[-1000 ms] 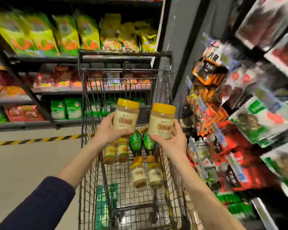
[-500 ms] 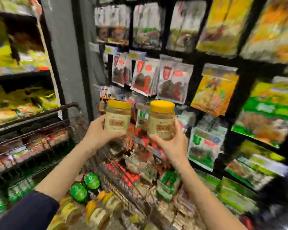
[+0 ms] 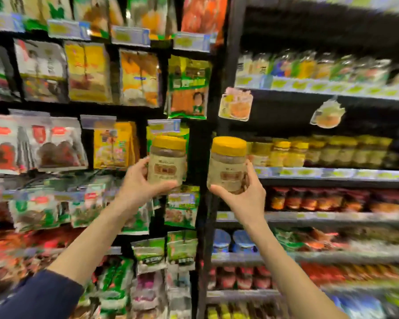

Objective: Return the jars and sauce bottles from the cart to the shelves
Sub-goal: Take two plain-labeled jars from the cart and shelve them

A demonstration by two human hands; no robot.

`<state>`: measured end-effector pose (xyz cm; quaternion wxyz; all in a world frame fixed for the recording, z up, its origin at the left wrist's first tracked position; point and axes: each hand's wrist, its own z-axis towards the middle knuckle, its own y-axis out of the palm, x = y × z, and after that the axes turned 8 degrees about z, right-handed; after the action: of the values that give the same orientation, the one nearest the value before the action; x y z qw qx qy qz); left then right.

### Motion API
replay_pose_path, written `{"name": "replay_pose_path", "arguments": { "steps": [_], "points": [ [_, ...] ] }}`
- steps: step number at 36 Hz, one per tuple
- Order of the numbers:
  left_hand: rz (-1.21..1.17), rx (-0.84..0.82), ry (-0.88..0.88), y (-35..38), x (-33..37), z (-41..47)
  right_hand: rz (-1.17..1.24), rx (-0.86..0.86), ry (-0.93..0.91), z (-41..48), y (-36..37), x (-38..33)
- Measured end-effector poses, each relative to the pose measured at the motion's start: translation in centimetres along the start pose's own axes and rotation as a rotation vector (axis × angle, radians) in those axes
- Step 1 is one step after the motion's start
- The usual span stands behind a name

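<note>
Two yellow-lidded jars are up in front of you, one in each of your hands, both upright and held apart with a dark shelf post point(image 3: 207, 157) showing between them. Your left hand point(image 3: 138, 187) wraps the left jar point(image 3: 167, 161) from its 9 o'clock side, thumb curled under the base and fingers closed round the back of the label. Your right hand point(image 3: 244, 194) cups the right jar point(image 3: 227, 164) from 5 o'clock, thumb across the bottom front edge, fingers closed up its 3 o'clock side. Both grips are snug on the jars; neither hand is spread. A dark blue sleeve point(image 3: 35, 295) covers your left forearm near 7 o'clock of the view.

At 3 o'clock from the right jar, just beside it, runs a shelf point(image 3: 332, 173) carrying a row of similar yellow-lidded jars point(image 3: 290, 153), blurred but matching in lid colour. Below that shelf sit rows of reddish jars point(image 3: 309, 200). Behind the left jar and out to 9 o'clock hang packets of snacks point(image 3: 88, 72) on pegs, in yellow, green and red, too smeared to read.
</note>
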<state>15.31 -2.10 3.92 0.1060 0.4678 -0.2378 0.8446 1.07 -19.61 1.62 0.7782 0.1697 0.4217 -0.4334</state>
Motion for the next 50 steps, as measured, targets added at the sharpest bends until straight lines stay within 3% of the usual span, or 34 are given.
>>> {"name": "replay_pose_path", "arguments": {
  "steps": [11,20,34,50],
  "points": [
    [-0.143,-0.153,0.088,21.9,7.6,0.0,-0.164,0.25,-0.03,1.7,-22.7,2.9],
    [-0.19,-0.27,0.106,32.9,11.3,1.4,-0.215,0.337,-0.029,3.8,-33.8,5.6],
    [-0.123,-0.222,0.137,41.9,9.6,8.4,-0.183,0.316,0.006,13.2,-39.5,13.8],
    [-0.055,-0.128,0.053,44.6,7.8,16.2,-0.049,0.177,-0.007,25.0,-37.8,22.0]
  ]
}}
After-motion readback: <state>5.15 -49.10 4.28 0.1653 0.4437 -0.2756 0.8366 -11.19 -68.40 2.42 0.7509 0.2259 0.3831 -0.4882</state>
